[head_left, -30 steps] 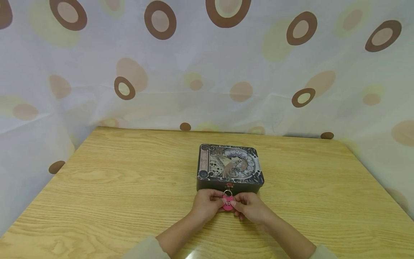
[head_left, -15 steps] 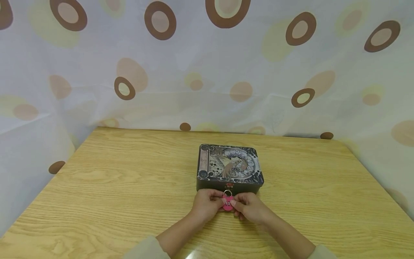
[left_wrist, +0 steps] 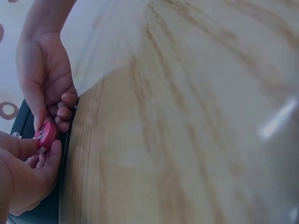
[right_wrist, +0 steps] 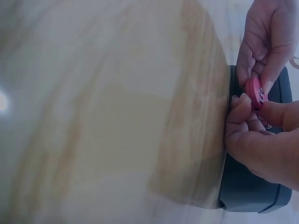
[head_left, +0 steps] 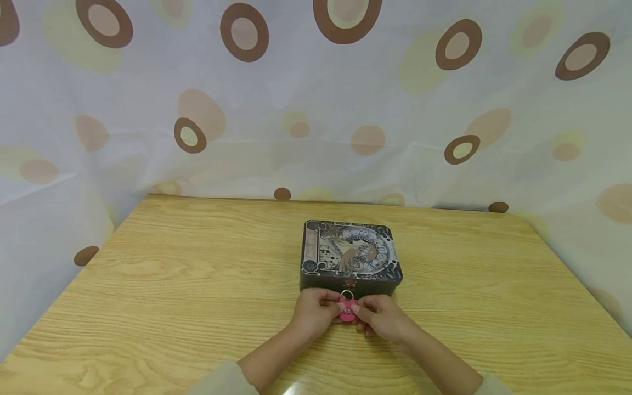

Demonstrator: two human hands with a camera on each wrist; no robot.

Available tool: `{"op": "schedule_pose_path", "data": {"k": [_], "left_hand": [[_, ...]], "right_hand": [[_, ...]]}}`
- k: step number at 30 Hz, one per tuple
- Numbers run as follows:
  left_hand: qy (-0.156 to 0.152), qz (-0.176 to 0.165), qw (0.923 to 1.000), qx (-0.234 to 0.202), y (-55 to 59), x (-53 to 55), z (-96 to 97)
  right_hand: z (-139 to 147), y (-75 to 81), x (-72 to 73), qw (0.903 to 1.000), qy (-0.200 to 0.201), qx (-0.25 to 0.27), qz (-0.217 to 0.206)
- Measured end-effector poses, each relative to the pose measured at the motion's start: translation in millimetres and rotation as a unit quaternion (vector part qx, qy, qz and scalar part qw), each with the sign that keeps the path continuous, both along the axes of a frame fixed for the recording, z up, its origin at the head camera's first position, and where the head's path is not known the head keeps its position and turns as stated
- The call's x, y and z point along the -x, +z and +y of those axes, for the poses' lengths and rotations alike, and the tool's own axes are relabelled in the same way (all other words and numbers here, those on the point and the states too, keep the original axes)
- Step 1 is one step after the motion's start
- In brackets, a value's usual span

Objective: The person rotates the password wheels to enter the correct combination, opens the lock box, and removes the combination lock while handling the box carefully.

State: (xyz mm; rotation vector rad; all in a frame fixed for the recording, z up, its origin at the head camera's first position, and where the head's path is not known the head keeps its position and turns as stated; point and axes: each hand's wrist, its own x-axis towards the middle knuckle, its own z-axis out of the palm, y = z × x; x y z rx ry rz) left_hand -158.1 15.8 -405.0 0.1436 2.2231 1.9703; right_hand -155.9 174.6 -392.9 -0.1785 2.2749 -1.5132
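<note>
My head feed is bright and evenly lit, shadows faint, with a white glare on the bench (head_left: 197,263) at the bottom edge. Both wrist feeds reach me dimmer, bluish and hazy: a bright streak glares toward the right in the left one, a round spot at the left border of the right one. The markings on the pink padlock (head_left: 348,316) are too soft for me to read.

I can't tell home from studio: a wooden table (head_left: 197,263) lies under my hands (head_left: 313,314), a spotted sheet (head_left: 296,82) enclosing it beyond them and on both sides.
</note>
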Motion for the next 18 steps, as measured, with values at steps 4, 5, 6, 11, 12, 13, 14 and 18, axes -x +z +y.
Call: {"op": "schedule_pose_path", "data": {"k": [4,5,6,11,12,13,14,18], "left_hand": [[-0.009,0.027,0.9996,0.000,-6.9,2.6,-1.3],[-0.008,0.025,0.9997,0.000,-6.4,2.5,-1.2],[-0.007,0.024,0.9997,0.002,-5.2,2.1,-1.0],[0.001,0.001,1.0000,0.010,4.2,-1.7,0.4],[0.001,0.000,1.0000,0.009,4.7,-2.0,0.5],[0.001,-0.001,1.0000,0.009,4.9,-2.2,0.6],[0.001,-0.003,1.0000,0.008,4.9,-2.2,0.6],[0.002,-0.004,1.0000,0.007,4.9,-2.0,0.5]], "right_hand": [[2,0.3,0.1,0.9996,-0.002,0.022,-0.016],[3,0.3,0.1,0.9995,0.000,0.026,-0.018],[3,0.4,0.0,0.9994,0.002,0.030,-0.018],[4,-0.1,-0.2,0.9991,0.013,0.039,-0.013],[4,-0.2,-0.1,0.9990,0.013,0.039,-0.013],[4,-0.2,0.0,0.9990,0.013,0.039,-0.014],[4,-0.2,0.1,0.9990,0.012,0.039,-0.015],[3,-0.5,0.7,0.9991,0.011,0.038,-0.015]]}}
